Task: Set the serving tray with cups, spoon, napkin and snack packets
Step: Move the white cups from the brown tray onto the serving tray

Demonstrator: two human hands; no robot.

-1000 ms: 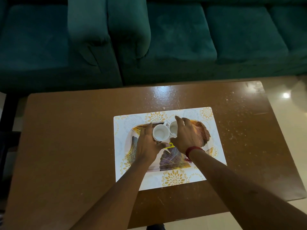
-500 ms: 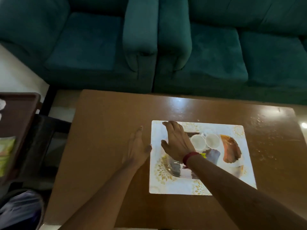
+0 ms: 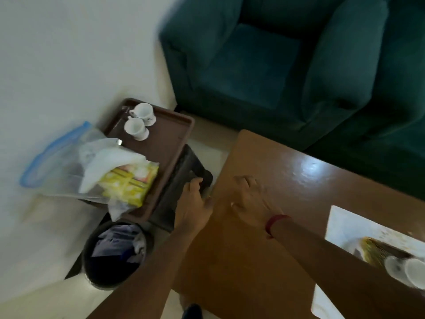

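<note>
Left, both empty hands hover past the table edge.

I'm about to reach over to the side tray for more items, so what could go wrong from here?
The two cups on the brown side tray stand touching; grabbing one may knock the other. The plastic bag overhangs the tray's edge above the bin, so tugging out the yellow packets could spill things. Both hands, left hand and right hand, appear empty, and the view is motion-blurred.
</note>
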